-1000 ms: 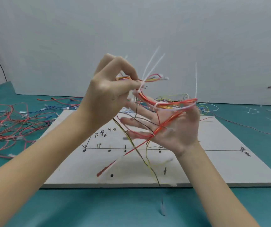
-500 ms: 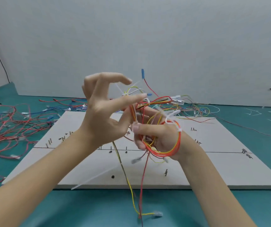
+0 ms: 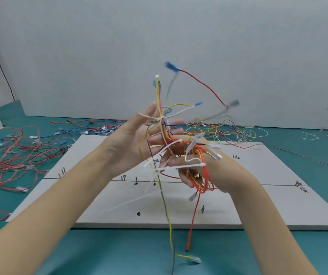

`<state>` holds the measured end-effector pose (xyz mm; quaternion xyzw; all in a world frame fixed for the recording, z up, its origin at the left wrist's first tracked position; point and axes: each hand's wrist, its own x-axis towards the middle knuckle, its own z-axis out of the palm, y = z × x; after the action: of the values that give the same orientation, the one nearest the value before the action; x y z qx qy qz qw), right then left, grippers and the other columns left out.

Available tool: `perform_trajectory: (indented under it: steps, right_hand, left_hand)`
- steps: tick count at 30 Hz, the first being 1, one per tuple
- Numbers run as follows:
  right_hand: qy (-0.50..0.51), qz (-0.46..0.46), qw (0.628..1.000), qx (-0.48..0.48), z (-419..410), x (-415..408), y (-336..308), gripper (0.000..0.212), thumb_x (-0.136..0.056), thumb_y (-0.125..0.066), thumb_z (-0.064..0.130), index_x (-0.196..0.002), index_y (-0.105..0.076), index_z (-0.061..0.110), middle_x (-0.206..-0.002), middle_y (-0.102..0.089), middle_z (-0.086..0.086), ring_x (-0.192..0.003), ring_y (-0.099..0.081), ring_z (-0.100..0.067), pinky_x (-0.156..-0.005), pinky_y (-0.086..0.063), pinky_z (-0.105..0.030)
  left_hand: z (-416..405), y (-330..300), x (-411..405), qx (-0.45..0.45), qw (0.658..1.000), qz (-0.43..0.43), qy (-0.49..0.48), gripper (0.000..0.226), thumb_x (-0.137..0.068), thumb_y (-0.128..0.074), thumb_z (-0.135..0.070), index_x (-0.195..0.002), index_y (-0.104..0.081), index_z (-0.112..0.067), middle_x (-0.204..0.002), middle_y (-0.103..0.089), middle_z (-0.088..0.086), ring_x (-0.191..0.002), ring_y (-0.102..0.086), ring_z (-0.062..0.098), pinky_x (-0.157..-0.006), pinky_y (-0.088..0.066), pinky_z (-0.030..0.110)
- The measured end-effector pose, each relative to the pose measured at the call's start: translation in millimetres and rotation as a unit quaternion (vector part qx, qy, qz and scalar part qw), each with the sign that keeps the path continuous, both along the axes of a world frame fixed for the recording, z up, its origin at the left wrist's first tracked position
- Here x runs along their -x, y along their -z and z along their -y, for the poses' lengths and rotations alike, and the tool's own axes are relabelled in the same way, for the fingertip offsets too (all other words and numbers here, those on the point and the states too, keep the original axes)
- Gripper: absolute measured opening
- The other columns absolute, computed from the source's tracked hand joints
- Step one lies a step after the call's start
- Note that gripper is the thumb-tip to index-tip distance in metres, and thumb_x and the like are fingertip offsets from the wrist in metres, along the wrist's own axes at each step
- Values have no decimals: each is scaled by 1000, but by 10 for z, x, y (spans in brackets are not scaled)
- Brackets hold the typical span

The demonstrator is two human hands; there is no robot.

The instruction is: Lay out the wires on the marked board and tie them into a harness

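Harness: tied bundle of red, yellow and orange wires (image 3: 179, 147), held above the board, long axis upright.
Right hand (image 3: 208, 175): clenched round its lower coil.
Left hand (image 3: 139, 141): fingers spread, touching upper strands, left of the grip.

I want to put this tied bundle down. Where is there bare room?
The marked board is bare right of the hands, up to its right edge, and along its near edge. The green table's near strip is free. Crowded: loose red wires at left, the wire tangle behind the board.

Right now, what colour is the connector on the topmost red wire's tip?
Blue connector, motion-blurred, in the head view.
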<state>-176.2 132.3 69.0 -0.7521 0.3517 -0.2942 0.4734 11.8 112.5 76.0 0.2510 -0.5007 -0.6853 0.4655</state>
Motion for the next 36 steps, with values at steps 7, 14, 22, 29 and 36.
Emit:
perform_trajectory:
  steps: [7,14,22,29,36]
  right_hand:
    - [22,58,998,-27,16,28,85,24,-87,-70,19,-104,-66,36,-81,-55,-25,-51,-46,-21,-52,-38,-27]
    - [-243,127,956,-100,148,421,206,105,-61,-53,45,-155,-14,20,-152,-36,-13,-122,-49,-33,-89,-41,-45]
    - [14,63,997,-33,144,242,67,73,-83,-63,46,-145,-41,15,-142,-50,-5,-116,-56,-23,-99,-43,-36]
    - [-36,103,991,-72,-111,-42,175,48,-83,-74,17,-126,-56,29,-89,-73,0,-58,-61,-23,-56,-45,-22]
    - [53,96,993,-32,-85,51,150,29,-92,-55,1,-104,-73,20,-66,-59,1,-47,-32,-8,-43,-22,-18]
  left_hand:
    - [38,-241,128,68,991,-38,-107,61,-78,-60,-6,-134,-39,-20,-82,-72,3,-72,-71,18,-64,-60,32]
    - [84,-307,39,27,962,-219,-164,35,-96,-43,5,-123,-38,-17,-85,-65,6,-72,-68,21,-67,-61,37]
    - [102,-272,84,-46,948,-269,-163,35,-95,-38,11,-122,-42,-11,-83,-64,8,-79,-67,27,-63,-61,34]
    - [100,-178,297,48,946,-207,-247,60,-97,-39,12,-145,-24,-20,-85,-59,9,-70,-64,22,-71,-60,39]
    - [178,-109,196,50,943,-195,-265,59,-97,-44,7,-142,-25,-25,-74,-72,3,-73,-71,21,-67,-60,39]
